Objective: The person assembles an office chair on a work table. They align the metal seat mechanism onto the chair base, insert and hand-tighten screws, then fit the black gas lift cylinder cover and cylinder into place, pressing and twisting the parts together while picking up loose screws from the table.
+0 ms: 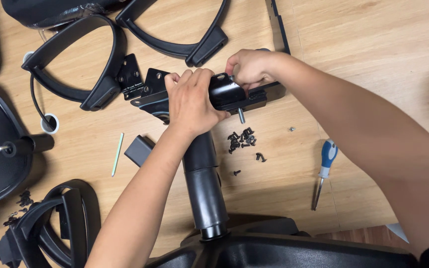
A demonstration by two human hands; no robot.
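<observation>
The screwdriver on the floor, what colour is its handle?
The screwdriver has a blue and white handle, seen in the head view.

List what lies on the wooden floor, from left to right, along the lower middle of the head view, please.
White cord ring → thin green stick → small black block → black gas cylinder → pile of black screws → single silver screw → blue-and-white screwdriver.
</observation>
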